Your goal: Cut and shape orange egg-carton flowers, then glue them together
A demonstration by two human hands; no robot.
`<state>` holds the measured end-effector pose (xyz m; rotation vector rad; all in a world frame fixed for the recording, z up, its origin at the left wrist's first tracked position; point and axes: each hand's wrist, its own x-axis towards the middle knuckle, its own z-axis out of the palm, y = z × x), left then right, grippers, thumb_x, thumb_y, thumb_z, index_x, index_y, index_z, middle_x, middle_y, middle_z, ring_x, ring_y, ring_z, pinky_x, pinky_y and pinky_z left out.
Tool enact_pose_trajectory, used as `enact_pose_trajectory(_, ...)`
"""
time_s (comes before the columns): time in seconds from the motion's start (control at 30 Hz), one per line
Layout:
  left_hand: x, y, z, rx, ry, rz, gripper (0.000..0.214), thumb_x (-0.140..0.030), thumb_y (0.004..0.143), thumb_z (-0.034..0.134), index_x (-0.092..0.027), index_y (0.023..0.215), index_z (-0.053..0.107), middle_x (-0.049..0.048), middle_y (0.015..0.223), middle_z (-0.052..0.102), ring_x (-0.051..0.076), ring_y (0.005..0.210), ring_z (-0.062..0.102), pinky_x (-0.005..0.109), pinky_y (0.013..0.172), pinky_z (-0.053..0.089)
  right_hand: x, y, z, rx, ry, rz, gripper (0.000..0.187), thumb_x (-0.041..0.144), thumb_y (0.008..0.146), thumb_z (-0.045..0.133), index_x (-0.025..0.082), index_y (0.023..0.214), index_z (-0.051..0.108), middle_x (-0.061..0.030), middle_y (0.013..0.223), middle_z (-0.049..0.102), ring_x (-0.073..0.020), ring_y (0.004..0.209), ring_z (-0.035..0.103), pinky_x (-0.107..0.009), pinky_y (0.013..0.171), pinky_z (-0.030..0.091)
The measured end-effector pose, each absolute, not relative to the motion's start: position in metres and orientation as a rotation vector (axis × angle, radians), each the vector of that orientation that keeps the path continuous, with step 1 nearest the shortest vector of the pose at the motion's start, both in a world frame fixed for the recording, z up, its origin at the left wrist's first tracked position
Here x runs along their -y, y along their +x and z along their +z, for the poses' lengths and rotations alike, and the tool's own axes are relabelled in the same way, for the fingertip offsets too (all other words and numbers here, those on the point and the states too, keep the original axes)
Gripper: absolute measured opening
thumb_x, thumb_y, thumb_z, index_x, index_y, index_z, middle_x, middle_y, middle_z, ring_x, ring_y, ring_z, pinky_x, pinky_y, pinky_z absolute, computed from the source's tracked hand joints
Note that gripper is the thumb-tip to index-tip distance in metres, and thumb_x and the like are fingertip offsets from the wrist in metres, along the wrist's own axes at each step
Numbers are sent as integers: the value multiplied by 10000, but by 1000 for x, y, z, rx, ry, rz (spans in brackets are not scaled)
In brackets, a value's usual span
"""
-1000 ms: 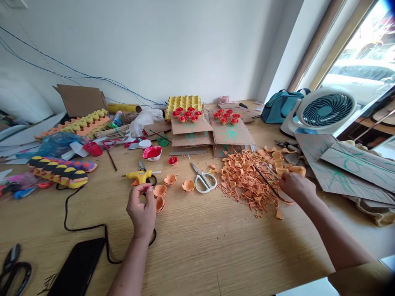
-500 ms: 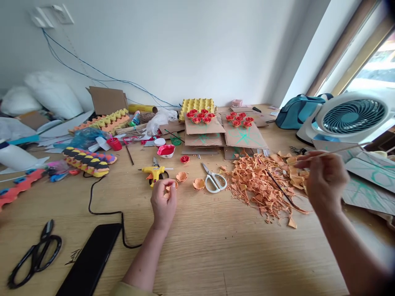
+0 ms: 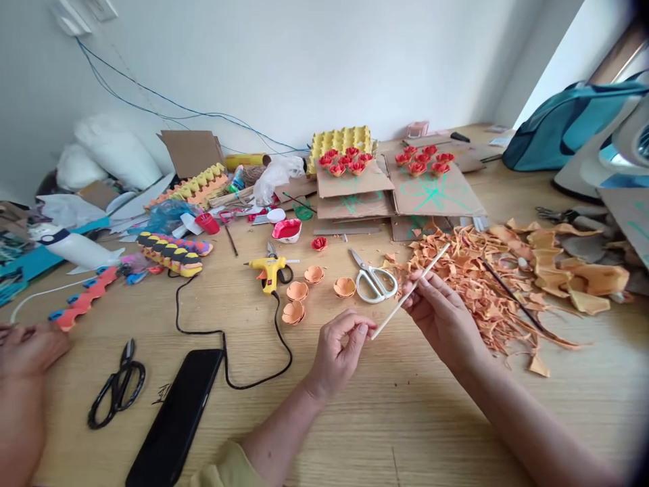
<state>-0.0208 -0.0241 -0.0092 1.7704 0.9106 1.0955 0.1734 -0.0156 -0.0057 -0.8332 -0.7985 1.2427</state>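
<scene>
A thin pale wooden stick (image 3: 428,269) slants between my hands over the table. My right hand (image 3: 443,314) pinches it around the middle, near the orange scraps. At its lower end, the fingers of my left hand (image 3: 341,348) are closed with thumb and forefinger on the tip. Beyond my left hand sit several orange paper-pulp flower cups (image 3: 345,287), one apart from the others. White-handled scissors (image 3: 376,283) lie by that single cup. A yellow glue gun (image 3: 270,270) rests to the left, its black cord looping toward me. One red-painted flower (image 3: 319,243) lies farther back.
Orange scraps (image 3: 471,284) are heaped at right. Red flowers (image 3: 423,162) stand on cardboard (image 3: 436,196) behind, near a dish of red paint (image 3: 286,230). Black scissors (image 3: 119,385) and a black phone (image 3: 177,419) lie at left. Another person's hand (image 3: 33,348) rests at the left edge.
My right hand has brought the stick in from the right to the middle. My left hand has moved right, away from the cups, to the stick's end. Another person's hand now shows at left.
</scene>
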Motion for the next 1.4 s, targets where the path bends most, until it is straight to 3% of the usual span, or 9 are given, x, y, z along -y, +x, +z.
enact_pose_trajectory(0.17, 27, -18, -7, -869, 1451, 896, 402, -439, 976, 482, -138, 763, 642, 62, 739, 643, 139, 672, 565, 243, 633, 465, 16, 174, -6, 684, -821, 1284, 135, 373, 885, 674, 250, 940, 662, 15, 806, 624, -91, 659, 555, -197, 657, 522)
enact_pose_trajectory(0.63, 26, -21, -7, -830, 1414, 813, 446, -425, 992, 459, -144, 663, 567, 6, 657, 515, 108, 621, 457, 232, 614, 372, 15, 168, -10, 617, -799, 1277, 141, 340, 842, 752, 222, 850, 675, 30, 761, 663, -56, 626, 576, -154, 638, 505)
enact_pose_trajectory(0.83, 26, -24, -12, -858, 1655, 785, 348, -345, 958, 515, -160, 663, 520, -13, 640, 462, 112, 618, 422, 246, 604, 327, 15, 167, -12, 672, -824, 1246, 145, 360, 846, 741, 234, 888, 682, 27, 765, 661, -80, 636, 563, -194, 634, 483)
enact_pose_trajectory(1.07, 23, -21, -21, -896, 2041, 822, 262, -187, 896, 547, -180, 668, 419, -33, 640, 418, 97, 603, 405, 214, 563, 301, 16, 168, -12, 798, -863, 1211, 263, 433, 894, 671, 261, 1093, 677, -4, 816, 708, -141, 785, 605, -286, 807, 472)
enact_pose_trajectory(1.4, 22, -24, -32, -862, 2300, 781, 229, -90, 843, 550, -196, 710, 397, -19, 688, 481, 103, 620, 468, 199, 561, 347, 13, 178, -8, 711, -810, 1139, 242, 443, 878, 693, 265, 1041, 714, 11, 804, 695, -113, 735, 570, -240, 742, 449)
